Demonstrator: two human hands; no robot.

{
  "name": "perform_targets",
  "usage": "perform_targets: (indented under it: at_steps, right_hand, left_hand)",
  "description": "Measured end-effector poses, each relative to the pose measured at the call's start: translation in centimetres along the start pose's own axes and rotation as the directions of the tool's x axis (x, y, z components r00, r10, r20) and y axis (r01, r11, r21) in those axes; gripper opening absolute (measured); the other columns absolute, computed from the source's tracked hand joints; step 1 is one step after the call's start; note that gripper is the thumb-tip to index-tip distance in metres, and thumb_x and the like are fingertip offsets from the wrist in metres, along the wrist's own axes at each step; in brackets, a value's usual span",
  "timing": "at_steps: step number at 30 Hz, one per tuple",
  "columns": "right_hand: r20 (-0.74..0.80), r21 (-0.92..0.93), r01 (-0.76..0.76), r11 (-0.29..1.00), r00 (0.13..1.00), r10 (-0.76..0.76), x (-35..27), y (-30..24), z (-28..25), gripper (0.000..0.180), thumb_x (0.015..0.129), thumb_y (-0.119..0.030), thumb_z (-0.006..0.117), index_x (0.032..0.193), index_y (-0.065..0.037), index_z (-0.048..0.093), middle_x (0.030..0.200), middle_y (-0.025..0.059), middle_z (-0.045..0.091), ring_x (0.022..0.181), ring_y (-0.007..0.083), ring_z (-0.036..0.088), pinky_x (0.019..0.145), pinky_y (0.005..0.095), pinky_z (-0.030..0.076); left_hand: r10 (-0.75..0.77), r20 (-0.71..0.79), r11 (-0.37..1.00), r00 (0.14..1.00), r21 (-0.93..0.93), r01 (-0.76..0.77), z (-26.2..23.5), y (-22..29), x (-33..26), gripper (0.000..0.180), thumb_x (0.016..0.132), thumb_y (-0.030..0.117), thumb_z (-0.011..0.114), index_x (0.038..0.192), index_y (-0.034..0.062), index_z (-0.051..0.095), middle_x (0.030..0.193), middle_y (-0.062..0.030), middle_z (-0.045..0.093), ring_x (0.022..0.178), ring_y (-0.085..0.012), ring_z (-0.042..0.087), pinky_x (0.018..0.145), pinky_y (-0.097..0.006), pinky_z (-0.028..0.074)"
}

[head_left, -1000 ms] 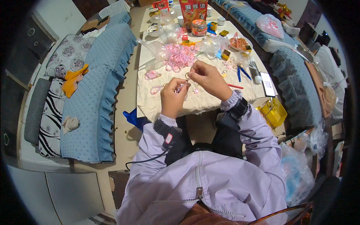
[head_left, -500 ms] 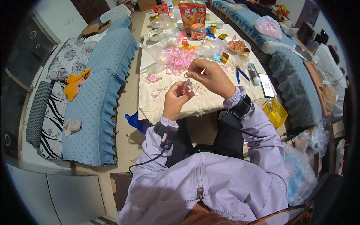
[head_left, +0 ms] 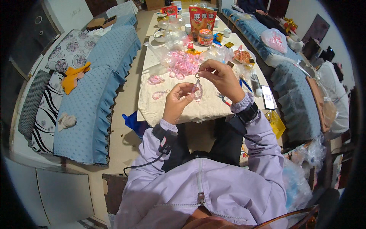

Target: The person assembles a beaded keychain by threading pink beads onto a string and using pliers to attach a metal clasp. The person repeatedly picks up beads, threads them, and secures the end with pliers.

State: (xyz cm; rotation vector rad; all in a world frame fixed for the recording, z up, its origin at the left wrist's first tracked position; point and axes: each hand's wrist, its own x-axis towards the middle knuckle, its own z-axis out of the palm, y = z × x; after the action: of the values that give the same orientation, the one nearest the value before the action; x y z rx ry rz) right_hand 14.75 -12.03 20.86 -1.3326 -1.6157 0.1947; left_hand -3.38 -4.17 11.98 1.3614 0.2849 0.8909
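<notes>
A pink beaded keychain (head_left: 199, 92) hangs in a loop over the near part of the cloth-covered table (head_left: 152, 110). My right hand (head_left: 222, 79) pinches the metal ring at its top. Lower down, my left hand (head_left: 179, 100) has thumb and fingers closed on the side of the bead loop. Left of my hands lie a similar bead loop with a metal clasp (head_left: 160, 94) and a small pink bead bundle (head_left: 155, 79). Beyond them is a heap of pink beaded strands (head_left: 185, 64). Partly hidden by my right wrist is a red-handled tool (head_left: 225, 100).
A phone (head_left: 268, 97) and a blue-handled tool (head_left: 246, 84) lie to the right. Farther back stand a red food pouch (head_left: 202, 19), an orange-labelled jar (head_left: 205, 37) and plastic bags. A yellow basket (head_left: 276, 124) sits below the right edge. Blue-covered sofas (head_left: 95, 103) flank the table.
The ring and my right hand have shifted slightly right, away from my left fingers. The bead loop now hangs longer and more plainly in view. A red-handled tool has come into sight.
</notes>
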Motion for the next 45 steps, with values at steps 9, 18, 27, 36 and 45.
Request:
perform_targets:
  at_steps: [9,18,27,36,45]
  right_hand:
    - [-0.039,-0.013,-0.004,1.000,0.999,0.003,0.5,-0.2,-0.1,0.018,0.087,-0.016,0.076,0.092,-0.003,0.066,0.083,0.0061,0.067,0.067,0.0153,0.058,0.062,0.0303,0.047]
    - [0.018,-0.142,0.058,0.988,0.998,-0.056,0.6,-0.5,-0.6,0.014,0.091,-0.015,0.073,0.094,-0.003,0.067,0.087,0.0029,0.069,0.072,0.0100,0.060,0.061,0.0264,0.047]
    - [0.016,-0.090,0.053,0.994,0.999,-0.052,0.4,-0.1,-0.5,0.013,0.090,-0.013,0.074,0.094,-0.002,0.067,0.088,0.0030,0.070,0.074,0.0094,0.062,0.061,0.0253,0.049]
    - [-0.002,-0.039,0.051,0.998,0.999,-0.051,0.3,0.5,-0.4,0.013,0.087,-0.013,0.073,0.094,-0.004,0.068,0.082,0.0075,0.066,0.072,0.0185,0.060,0.063,0.0318,0.048]
    - [0.007,0.019,0.022,1.000,1.000,-0.022,0.0,0.8,0.6,0.011,0.088,-0.011,0.072,0.096,-0.005,0.066,0.082,0.0067,0.066,0.072,0.0169,0.061,0.064,0.0305,0.049]
  left_hand:
    - [0.090,-0.011,0.983,0.996,0.159,-0.087,-0.8,0.2,0.6,0.031,0.089,0.004,0.070,0.118,0.0012,0.062,0.113,-0.0065,0.069,0.101,-0.0146,0.064,0.090,-0.030,0.050]
    - [0.185,0.012,0.935,0.983,0.306,-0.179,-1.6,2.8,2.2,0.025,0.089,0.010,0.069,0.114,0.0055,0.067,0.112,-0.0035,0.072,0.103,-0.0134,0.064,0.088,-0.029,0.046]
    - [0.160,0.046,0.914,0.986,0.371,-0.165,-1.5,3.8,3.4,0.027,0.089,0.014,0.071,0.115,0.0055,0.068,0.111,-0.0029,0.072,0.104,-0.0134,0.064,0.090,-0.031,0.046]
    - [0.104,0.214,0.870,0.971,0.454,-0.193,-1.3,3.0,4.0,0.040,0.086,0.018,0.075,0.123,0.0064,0.063,0.120,-0.0044,0.068,0.115,-0.0162,0.060,0.102,-0.035,0.041]
    - [-0.009,0.205,0.920,0.979,0.385,-0.072,-1.2,0.3,3.3,0.037,0.086,0.020,0.079,0.118,0.0048,0.067,0.106,-0.0029,0.071,0.100,-0.0126,0.062,0.091,-0.030,0.046]
